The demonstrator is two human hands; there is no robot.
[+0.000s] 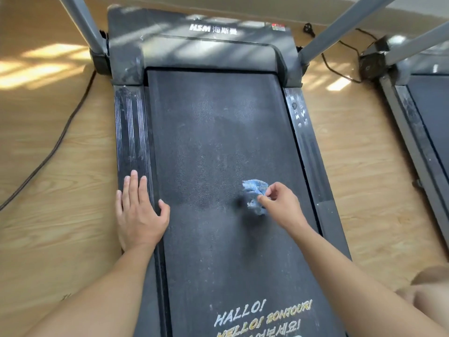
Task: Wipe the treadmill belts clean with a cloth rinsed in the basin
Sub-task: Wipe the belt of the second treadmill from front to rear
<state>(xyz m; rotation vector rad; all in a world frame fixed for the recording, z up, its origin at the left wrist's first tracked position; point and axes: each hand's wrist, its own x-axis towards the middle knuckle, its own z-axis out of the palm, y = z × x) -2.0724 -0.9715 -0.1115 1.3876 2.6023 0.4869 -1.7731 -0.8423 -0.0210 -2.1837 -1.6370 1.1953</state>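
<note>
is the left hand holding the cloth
No, the right hand pinches the cloth; the left hand rests flat on the side rail.

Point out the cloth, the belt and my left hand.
cloth (254,187), head view, on its bunched blue top.
belt (218,132), head view, on its bare dusty middle.
left hand (139,212), head view, on the back of the hand.

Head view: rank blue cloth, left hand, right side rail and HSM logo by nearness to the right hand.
1. blue cloth, pinched by the right hand on the belt.
2. right side rail, just to its right.
3. left hand, across the belt, flat on the left side rail.
4. HSM logo, far ahead on the motor cover.
</note>
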